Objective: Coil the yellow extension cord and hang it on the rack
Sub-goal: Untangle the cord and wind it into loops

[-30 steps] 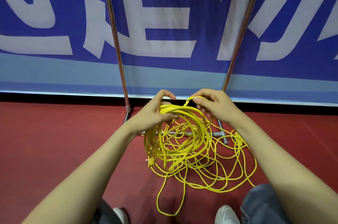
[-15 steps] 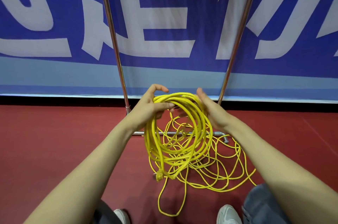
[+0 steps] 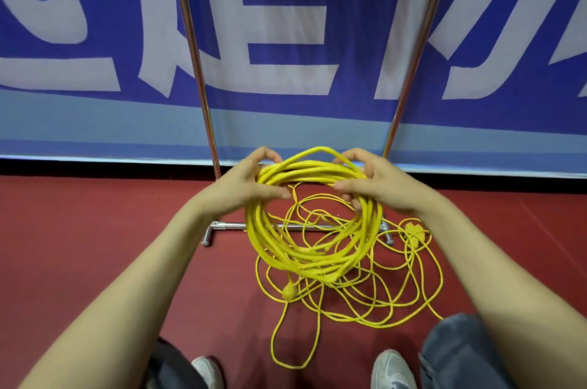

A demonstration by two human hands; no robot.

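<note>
A yellow extension cord (image 3: 305,258) hangs as a bundle of several loops between my hands, above the red floor. My left hand (image 3: 244,185) grips the left top of the coil, thumb under the strands. My right hand (image 3: 368,182) holds the right top, fingers curled round the loops. A yellow plug (image 3: 289,290) dangles at the coil's bottom. The rest of the cord (image 3: 397,293) lies tangled on the floor, with a yellow socket block (image 3: 414,229) at the right. The chrome rack (image 3: 193,48) stands just behind, its top out of view.
The rack's second upright (image 3: 419,39) and its base bar (image 3: 232,226) sit on the red floor. A blue and white banner (image 3: 286,23) covers the wall behind. My shoes (image 3: 392,369) and jeans show at the bottom edge.
The coil has widened and risen a little. My right hand went from pinching a strand, to open beside the coil, to gripping its right top. My left hand keeps its hold.
</note>
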